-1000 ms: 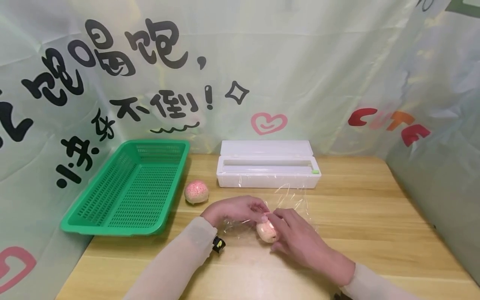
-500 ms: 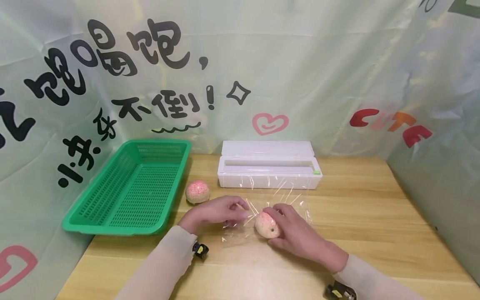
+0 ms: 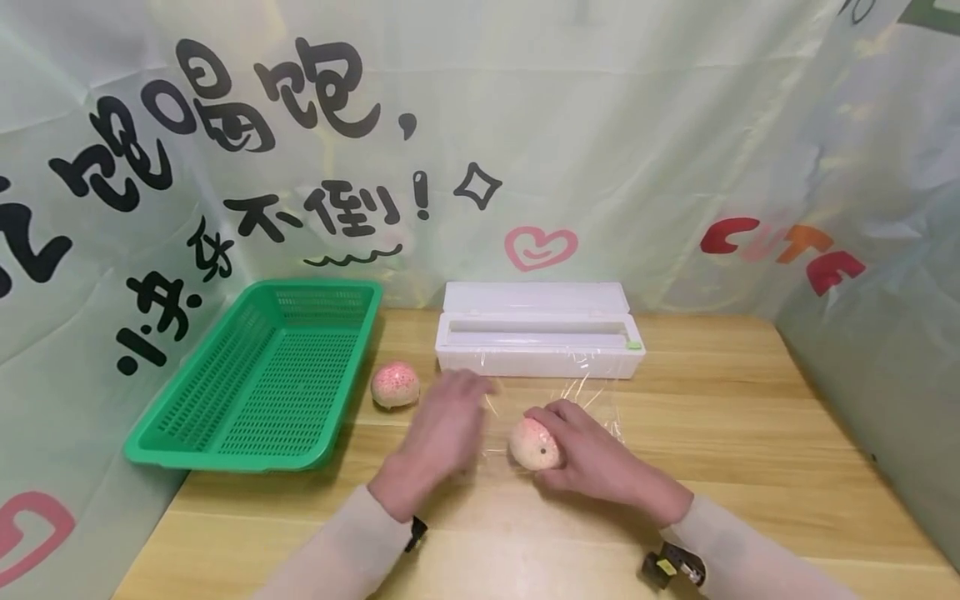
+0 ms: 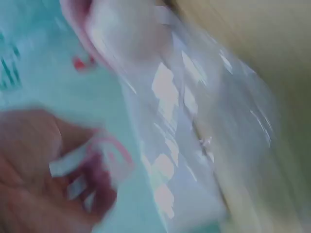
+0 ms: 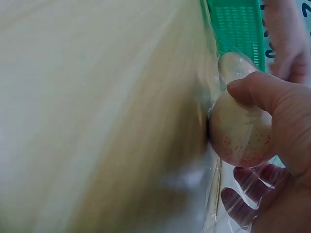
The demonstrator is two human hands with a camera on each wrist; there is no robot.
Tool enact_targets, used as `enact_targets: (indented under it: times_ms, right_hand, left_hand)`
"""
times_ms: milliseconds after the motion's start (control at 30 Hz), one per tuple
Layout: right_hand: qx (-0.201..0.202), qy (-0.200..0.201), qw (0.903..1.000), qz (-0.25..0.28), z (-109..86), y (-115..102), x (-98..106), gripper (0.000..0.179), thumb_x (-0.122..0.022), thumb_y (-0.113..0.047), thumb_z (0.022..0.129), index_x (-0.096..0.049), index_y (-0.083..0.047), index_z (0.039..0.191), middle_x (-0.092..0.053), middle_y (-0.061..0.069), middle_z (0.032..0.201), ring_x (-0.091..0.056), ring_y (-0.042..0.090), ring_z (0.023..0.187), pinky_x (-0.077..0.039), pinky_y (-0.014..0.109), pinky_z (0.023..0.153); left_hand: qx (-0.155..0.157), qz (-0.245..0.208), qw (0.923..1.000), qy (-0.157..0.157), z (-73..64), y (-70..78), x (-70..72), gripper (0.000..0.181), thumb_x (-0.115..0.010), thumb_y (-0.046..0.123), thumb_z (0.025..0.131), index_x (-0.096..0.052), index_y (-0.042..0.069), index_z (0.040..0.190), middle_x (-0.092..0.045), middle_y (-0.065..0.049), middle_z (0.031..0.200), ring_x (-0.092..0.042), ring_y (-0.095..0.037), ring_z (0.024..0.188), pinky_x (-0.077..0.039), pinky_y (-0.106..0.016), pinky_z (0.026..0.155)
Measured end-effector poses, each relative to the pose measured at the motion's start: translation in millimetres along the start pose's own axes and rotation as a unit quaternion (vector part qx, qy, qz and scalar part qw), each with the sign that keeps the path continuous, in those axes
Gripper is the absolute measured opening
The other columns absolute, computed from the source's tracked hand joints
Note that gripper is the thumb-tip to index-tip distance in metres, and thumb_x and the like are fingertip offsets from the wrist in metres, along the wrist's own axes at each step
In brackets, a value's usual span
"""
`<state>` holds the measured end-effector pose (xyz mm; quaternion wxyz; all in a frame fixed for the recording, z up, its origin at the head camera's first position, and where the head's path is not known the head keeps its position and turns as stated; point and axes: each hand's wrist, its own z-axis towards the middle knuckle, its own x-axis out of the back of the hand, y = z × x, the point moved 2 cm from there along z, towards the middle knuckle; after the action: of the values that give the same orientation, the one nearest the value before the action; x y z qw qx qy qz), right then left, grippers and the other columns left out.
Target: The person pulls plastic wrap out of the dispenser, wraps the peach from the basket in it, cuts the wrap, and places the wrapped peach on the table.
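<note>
My right hand (image 3: 600,450) grips a pale pink-speckled peach (image 3: 535,447) between thumb and fingers; its small dark stem end faces me. Clear cling film (image 3: 600,400) lies around and behind this peach and runs back to the white cling film box (image 3: 540,365). In the right wrist view, film also stretches over the fingers under the peach (image 5: 243,131). My left hand (image 3: 438,437), blurred, hovers left of the film with nothing visible in its grasp. The left wrist view shows its fingers (image 4: 99,189) loosely bent, apart from the film (image 4: 233,107).
A second peach (image 3: 395,385) rests left of the cling film box. Further left stands a green perforated basket (image 3: 330,433) with nothing in it. The box's lid (image 3: 536,297) is raised, and a green slider (image 3: 633,345) sits at its right end. A printed cloth hangs behind.
My left hand has let go of the film near the peach, drawn left, then swung up toward the box. My right hand keeps hold of the peach, which has turned slightly.
</note>
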<state>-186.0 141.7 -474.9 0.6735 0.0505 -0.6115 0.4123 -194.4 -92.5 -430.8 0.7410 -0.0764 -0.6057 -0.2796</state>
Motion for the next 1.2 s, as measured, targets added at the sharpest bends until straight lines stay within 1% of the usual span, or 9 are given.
enact_targets:
  times_ms: [100,167,233,467,600,700,800,1000,1200]
  right_hand:
    - [-0.008,-0.013,0.9998,0.011,2.4,0.9,2.0,0.082,-0.094,-0.035,0.075,-0.059,-0.011,0.145,-0.059,0.005,0.124,-0.06,0.013,0.102,-0.06,0.035,0.087]
    - [-0.013,-0.024,0.9994,0.02,4.7,1.9,2.9,0.081,-0.093,-0.035,0.076,-0.06,-0.009,0.145,-0.06,0.006,0.124,-0.06,0.012,0.102,-0.059,0.032,0.086]
    - [-0.018,-0.032,0.9989,0.028,6.8,3.7,3.6,0.079,-0.094,-0.037,0.076,-0.061,-0.01,0.143,-0.06,0.005,0.124,-0.061,0.013,0.104,-0.059,0.031,0.087]
    - [-0.034,-0.042,0.9984,0.017,4.7,12.0,6.2,0.089,-0.092,-0.042,0.079,-0.053,-0.014,0.154,-0.069,0.005,0.132,-0.061,0.018,0.11,-0.056,0.044,0.093]
    - [-0.021,0.007,0.9974,-0.069,-6.0,12.6,8.1,0.101,-0.092,-0.047,0.076,-0.048,-0.005,0.156,-0.068,0.011,0.135,-0.062,0.027,0.116,-0.053,0.055,0.101]
    - [0.027,0.067,0.9901,-0.12,-8.0,7.9,9.9,0.098,-0.093,-0.049,0.074,-0.052,-0.005,0.152,-0.065,0.013,0.137,-0.061,0.032,0.123,-0.05,0.058,0.106]
    - [0.059,0.095,0.9872,-0.114,-3.5,3.0,9.5,0.087,-0.093,-0.044,0.076,-0.058,-0.008,0.147,-0.066,0.01,0.136,-0.062,0.031,0.123,-0.052,0.054,0.105]
    - [-0.019,0.067,0.9976,-0.004,6.8,7.8,6.9,0.071,-0.092,-0.032,0.081,-0.061,-0.011,0.142,-0.069,0.007,0.134,-0.065,0.027,0.122,-0.057,0.05,0.099]
    - [-0.033,0.026,0.998,0.046,20.8,18.3,10.0,0.067,-0.087,-0.031,0.088,-0.06,-0.014,0.146,-0.068,0.008,0.139,-0.063,0.03,0.126,-0.055,0.053,0.102]
  left_hand:
    - [-0.147,0.015,0.9891,0.0,-1.5,29.4,-9.2,0.066,-0.087,0.028,0.088,-0.058,0.015,0.146,-0.062,-0.005,0.142,-0.057,-0.023,0.134,-0.046,-0.04,0.117]
    - [-0.178,0.019,0.9839,-0.009,-2.5,38.6,-18.2,0.081,-0.09,0.036,0.084,-0.051,0.014,0.152,-0.061,-0.005,0.143,-0.058,-0.022,0.133,-0.047,-0.038,0.116]
    - [-0.162,0.016,0.9865,-0.017,-2.3,40.1,-24.9,0.088,-0.09,0.041,0.082,-0.047,0.013,0.154,-0.061,-0.006,0.142,-0.062,-0.021,0.129,-0.051,-0.034,0.112]
    - [-0.07,-0.059,0.9934,-0.069,2.5,26.5,-29.6,0.065,-0.081,0.036,0.094,-0.052,0.013,0.148,-0.064,-0.007,0.141,-0.068,-0.021,0.118,-0.058,-0.037,0.099]
    - [-0.057,-0.093,0.9895,-0.094,8.3,21.3,-28.5,0.059,-0.081,0.033,0.095,-0.055,0.013,0.144,-0.064,-0.004,0.141,-0.067,-0.019,0.119,-0.056,-0.037,0.101]
    - [-0.053,-0.104,0.9877,-0.104,14.2,18.5,-26.1,0.057,-0.082,0.032,0.094,-0.057,0.014,0.143,-0.067,-0.002,0.135,-0.067,-0.015,0.116,-0.056,-0.034,0.099]
    - [-0.043,-0.123,0.9852,-0.111,19.7,14.7,-23.1,0.055,-0.083,0.031,0.093,-0.06,0.017,0.141,-0.07,0.003,0.129,-0.066,-0.011,0.112,-0.055,-0.032,0.098]
    - [-0.019,-0.22,0.9658,-0.136,27.8,5.5,-23.5,0.051,-0.079,0.031,0.096,-0.062,0.027,0.144,-0.072,0.01,0.117,-0.063,-0.006,0.1,-0.053,-0.03,0.093]
    - [0.041,-0.284,0.9436,-0.165,32.2,-9.9,-28.1,0.066,-0.075,0.035,0.099,-0.05,0.024,0.158,-0.07,0.004,0.136,-0.064,-0.005,0.106,-0.053,-0.034,0.099]
